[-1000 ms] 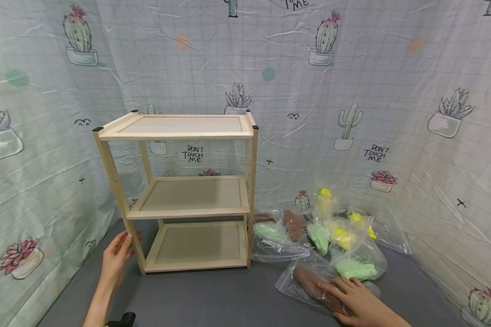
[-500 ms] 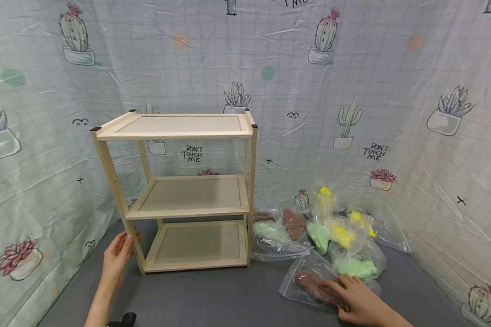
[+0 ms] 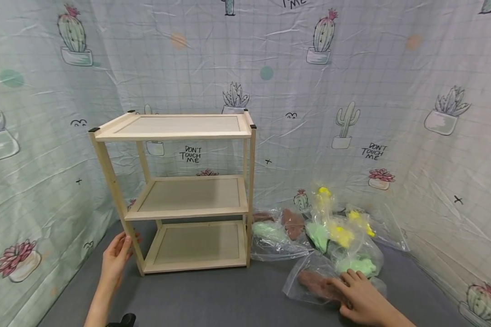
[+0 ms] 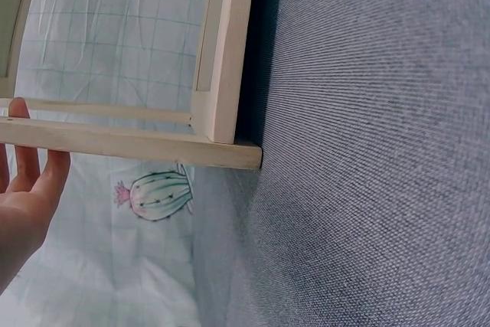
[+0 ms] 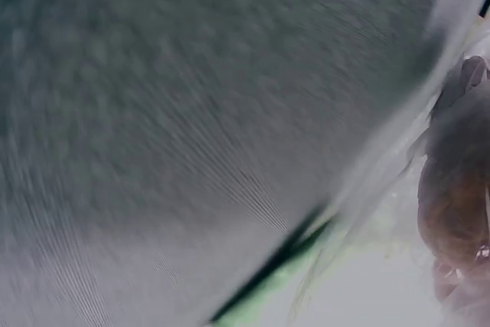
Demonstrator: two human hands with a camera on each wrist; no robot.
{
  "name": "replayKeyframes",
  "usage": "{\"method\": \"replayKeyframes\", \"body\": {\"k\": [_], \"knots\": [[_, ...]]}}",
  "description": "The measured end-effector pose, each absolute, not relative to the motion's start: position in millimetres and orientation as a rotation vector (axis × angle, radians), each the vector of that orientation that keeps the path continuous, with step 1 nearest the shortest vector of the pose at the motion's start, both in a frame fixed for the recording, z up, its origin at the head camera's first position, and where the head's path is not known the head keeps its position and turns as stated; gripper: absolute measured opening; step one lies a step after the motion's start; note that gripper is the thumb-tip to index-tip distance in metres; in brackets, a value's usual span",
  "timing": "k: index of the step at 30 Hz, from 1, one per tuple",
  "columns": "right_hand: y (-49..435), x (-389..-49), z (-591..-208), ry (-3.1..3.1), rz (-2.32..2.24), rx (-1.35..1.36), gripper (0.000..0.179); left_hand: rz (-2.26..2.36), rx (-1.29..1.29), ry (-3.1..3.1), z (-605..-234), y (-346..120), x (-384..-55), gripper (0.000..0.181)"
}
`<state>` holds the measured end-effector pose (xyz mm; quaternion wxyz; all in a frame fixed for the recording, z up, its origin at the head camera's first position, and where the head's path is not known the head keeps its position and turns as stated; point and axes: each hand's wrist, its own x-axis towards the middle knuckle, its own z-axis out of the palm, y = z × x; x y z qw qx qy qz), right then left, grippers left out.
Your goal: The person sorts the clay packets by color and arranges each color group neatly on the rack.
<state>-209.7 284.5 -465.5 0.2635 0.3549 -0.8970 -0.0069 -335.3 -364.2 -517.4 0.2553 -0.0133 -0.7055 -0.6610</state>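
A three-tier wooden shelf rack [image 3: 188, 213] stands upright on the grey cloth. My left hand [image 3: 114, 254] grips its front left post low down, the thumb in front and fingertips showing past the far side. That post [image 4: 138, 142] crosses the left wrist view, fingers [image 4: 52, 178] wrapped against it. To the right, my right hand [image 3: 362, 295] grips a clear plastic bag [image 3: 292, 288] with a brown lumpy thing [image 3: 311, 282] inside, its right end hidden under the fingers. The brown thing [image 5: 455, 204] shows at the right edge of the blurred right wrist view.
Several more clear bags lie heaped at the right: pale green things [image 3: 358, 265], yellow things [image 3: 341, 236] and brown things [image 3: 292, 223]. A bag with a green thing [image 3: 270, 230] lies close against the rack's right side. A cactus-print curtain [image 3: 286, 91] encloses the back and sides.
The bag with the brown thing has slid slightly right with my right hand, whose fingers have drawn in on it. My left hand stays on the post.
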Motion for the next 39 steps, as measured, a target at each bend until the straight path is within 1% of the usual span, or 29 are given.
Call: {"method": "replayKeyframes", "body": {"k": [9, 15, 20, 27, 34, 39], "knots": [[289, -200, -442, -2.322, -0.044, 0.874, 0.059, -1.817, -0.107, -1.882, -517, -366, -335, 0.04], [291, -191, -421, -2.311, 0.029, 0.829, 0.057, -1.807, -0.05, -1.918, -516, -366, -335, 0.042], [296, -187, -406, -2.304, 0.047, 0.829, 0.054, -1.828, -0.066, -1.924, -515, -367, -333, 0.043], [308, -182, -388, -2.318, -0.003, 0.79, 0.059, -1.859, -0.086, -1.911, -516, -369, -332, 0.043], [320, -181, -369, -2.289, 0.039, 0.748, 0.052, -1.881, -0.071, -1.891, -519, -371, -335, 0.044], [318, -182, -356, -2.262, 0.089, 0.74, 0.047, -1.858, -0.074, -1.913, -519, -369, -336, 0.043]]}}
